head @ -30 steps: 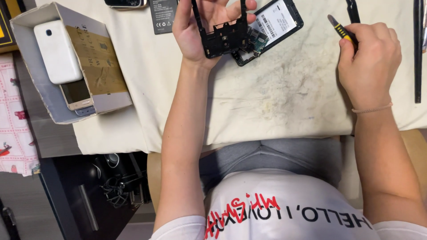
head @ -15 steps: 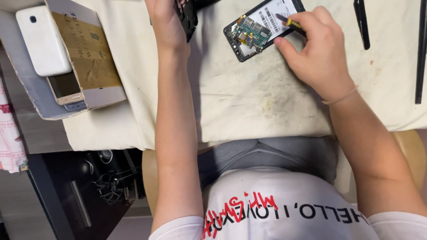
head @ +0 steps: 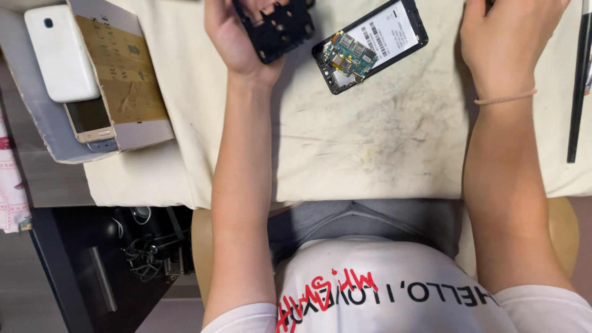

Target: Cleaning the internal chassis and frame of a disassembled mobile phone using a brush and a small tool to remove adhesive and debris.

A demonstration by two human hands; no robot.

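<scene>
- Black phone mid-frame point(head: 277, 28): pinched in your left hand point(head: 237, 37) fingers; thin, light, brittle plastic, so grip its edges.
- Opened phone point(head: 370, 46): just right of those fingers, on the desk; exposed board fragile.
- Right hand point(head: 509, 40): fingers out of view, cannot tell.

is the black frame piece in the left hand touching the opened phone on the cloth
Apart. The head view shows a strip of cloth between the black frame piece, held in the left hand, and the opened phone.

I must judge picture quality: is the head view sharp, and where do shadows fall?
Head view: even, soft light; opened phone sharp; left hand casts a faint shadow on the cloth; right hand is cut by the top edge.
</scene>
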